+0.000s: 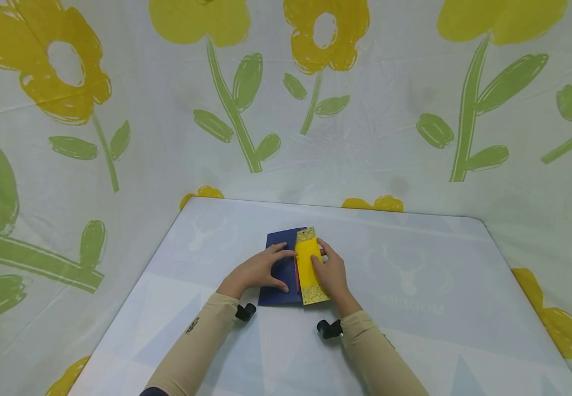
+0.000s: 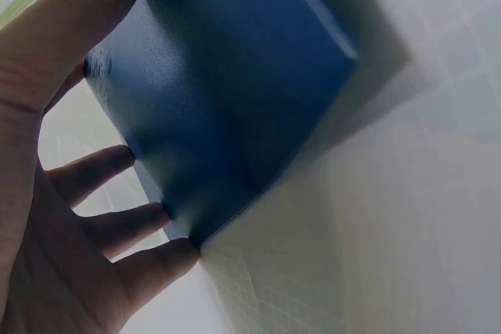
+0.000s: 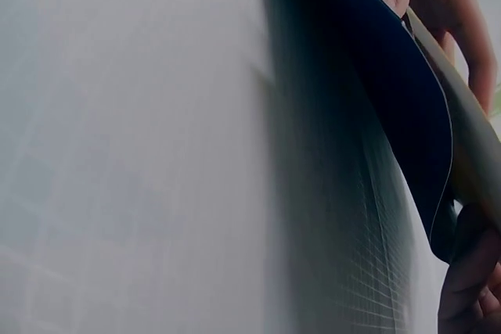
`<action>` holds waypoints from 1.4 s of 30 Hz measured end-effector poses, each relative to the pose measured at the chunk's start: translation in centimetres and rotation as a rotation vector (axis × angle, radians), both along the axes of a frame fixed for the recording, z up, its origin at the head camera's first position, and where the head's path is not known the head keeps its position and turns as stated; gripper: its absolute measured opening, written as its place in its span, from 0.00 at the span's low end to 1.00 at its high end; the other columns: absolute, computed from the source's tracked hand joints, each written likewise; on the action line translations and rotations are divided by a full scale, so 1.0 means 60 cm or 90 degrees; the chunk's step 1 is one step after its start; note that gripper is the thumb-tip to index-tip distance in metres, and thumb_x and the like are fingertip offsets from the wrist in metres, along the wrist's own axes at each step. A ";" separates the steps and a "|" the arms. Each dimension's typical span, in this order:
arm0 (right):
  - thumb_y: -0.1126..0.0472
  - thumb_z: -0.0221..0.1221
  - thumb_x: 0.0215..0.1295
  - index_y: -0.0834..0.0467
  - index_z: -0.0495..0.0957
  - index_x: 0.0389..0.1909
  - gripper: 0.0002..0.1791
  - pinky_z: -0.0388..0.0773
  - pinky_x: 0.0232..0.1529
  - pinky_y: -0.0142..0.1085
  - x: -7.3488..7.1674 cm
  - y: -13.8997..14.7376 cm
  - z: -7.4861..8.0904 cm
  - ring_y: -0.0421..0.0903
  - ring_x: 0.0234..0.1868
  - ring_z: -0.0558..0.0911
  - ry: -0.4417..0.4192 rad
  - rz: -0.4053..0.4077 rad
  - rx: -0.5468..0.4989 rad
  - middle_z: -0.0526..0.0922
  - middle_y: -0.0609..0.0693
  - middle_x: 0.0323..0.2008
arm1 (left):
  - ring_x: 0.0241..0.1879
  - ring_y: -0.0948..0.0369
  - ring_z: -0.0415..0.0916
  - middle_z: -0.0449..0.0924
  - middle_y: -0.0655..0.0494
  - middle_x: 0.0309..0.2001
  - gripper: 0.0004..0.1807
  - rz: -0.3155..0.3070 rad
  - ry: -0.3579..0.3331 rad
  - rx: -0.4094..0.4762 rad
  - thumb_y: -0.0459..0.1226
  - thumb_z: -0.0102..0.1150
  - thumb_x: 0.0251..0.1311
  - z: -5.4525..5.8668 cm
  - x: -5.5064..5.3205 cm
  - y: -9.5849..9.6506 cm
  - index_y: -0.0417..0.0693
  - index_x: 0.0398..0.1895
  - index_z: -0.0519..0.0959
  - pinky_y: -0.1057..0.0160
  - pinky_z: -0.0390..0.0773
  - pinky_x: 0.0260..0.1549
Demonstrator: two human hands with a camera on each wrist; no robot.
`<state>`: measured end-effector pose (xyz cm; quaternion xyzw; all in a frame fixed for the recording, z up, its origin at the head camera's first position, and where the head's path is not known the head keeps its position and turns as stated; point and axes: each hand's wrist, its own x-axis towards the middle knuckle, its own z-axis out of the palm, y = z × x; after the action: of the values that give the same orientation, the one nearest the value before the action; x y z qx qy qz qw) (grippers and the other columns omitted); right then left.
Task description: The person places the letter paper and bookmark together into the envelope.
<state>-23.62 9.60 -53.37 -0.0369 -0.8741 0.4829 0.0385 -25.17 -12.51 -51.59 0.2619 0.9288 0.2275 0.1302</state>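
A dark blue folder-like cover (image 1: 278,294) stands tilted near the middle of the table. Over its right part is a yellow strip (image 1: 307,267) with glittery gold ends; a thin red edge (image 1: 296,275) shows beside it. My left hand (image 1: 258,268) is spread across the blue cover, thumb apart from the fingers. In the left wrist view, several fingertips (image 2: 184,249) touch the cover's edge. My right hand (image 1: 333,272) pinches the strip's right side, its thumb on the yellow face. In the right wrist view, the cover's blue side (image 3: 391,107) bends outward.
A pale patterned table (image 1: 414,286) lies under both hands. Behind it hangs a white curtain (image 1: 365,154) printed with yellow flowers and green leaves. Small black wrist cameras (image 1: 329,329) sit at the beige sleeves (image 1: 377,352).
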 end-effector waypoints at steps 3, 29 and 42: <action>0.58 0.60 0.71 0.52 0.69 0.74 0.31 0.73 0.29 0.33 0.001 -0.001 0.000 0.46 0.29 0.73 0.003 -0.005 0.006 0.81 0.59 0.52 | 0.75 0.43 0.56 0.52 0.48 0.80 0.50 0.001 -0.001 0.001 0.60 0.77 0.45 -0.001 0.000 0.000 0.72 0.74 0.66 0.38 0.64 0.68; 0.59 0.59 0.72 0.55 0.67 0.74 0.31 0.69 0.27 0.34 -0.008 -0.007 0.003 0.46 0.26 0.71 0.023 -0.028 0.038 0.81 0.59 0.52 | 0.76 0.44 0.55 0.51 0.50 0.81 0.50 0.007 -0.006 0.003 0.60 0.78 0.45 -0.005 -0.002 -0.001 0.74 0.75 0.65 0.38 0.64 0.68; 0.58 0.59 0.73 0.57 0.66 0.74 0.31 0.72 0.30 0.34 -0.004 -0.016 -0.001 0.47 0.30 0.74 0.026 -0.024 0.034 0.81 0.59 0.52 | 0.76 0.44 0.55 0.51 0.49 0.81 0.50 0.006 -0.009 0.001 0.59 0.78 0.46 -0.003 0.000 0.000 0.73 0.75 0.66 0.38 0.64 0.68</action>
<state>-23.85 8.62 -53.41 -0.0422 -0.8849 0.4590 0.0664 -25.17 -12.53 -51.75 0.2560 0.9288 0.2310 0.1356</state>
